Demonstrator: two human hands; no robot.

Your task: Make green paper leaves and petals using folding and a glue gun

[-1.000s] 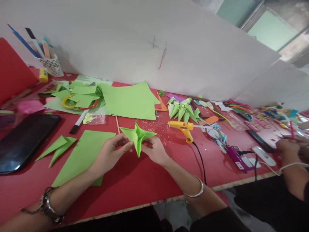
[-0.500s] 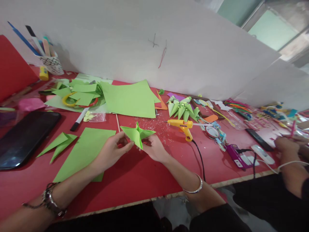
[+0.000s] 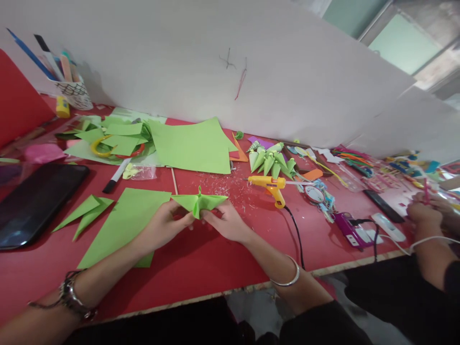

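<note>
A folded green paper piece (image 3: 199, 202) with two wide points and a narrow upright tip is held up over the red table (image 3: 201, 268). My left hand (image 3: 168, 224) is closed on its left side, thumb toward the centre fold. On the right side, my right hand (image 3: 225, 221) pinches the same paper, thumb near the middle. Some fingertips are hidden behind it. Left of my hands lie a green paper sheet (image 3: 122, 225) and another folded green paper piece (image 3: 84, 213).
A yellow glue gun (image 3: 272, 187) with a black cord lies to the right, near folded green cones (image 3: 269, 160). A black phone (image 3: 39, 201) is at far left. Green sheets (image 3: 194, 146) are piled behind. A co-worker's hands (image 3: 427, 211) are at far right.
The folded paper has tilted and flattened in my hands, its front fold drawn up and narrower. My right thumb has moved in toward its middle. The view has shifted slightly.
</note>
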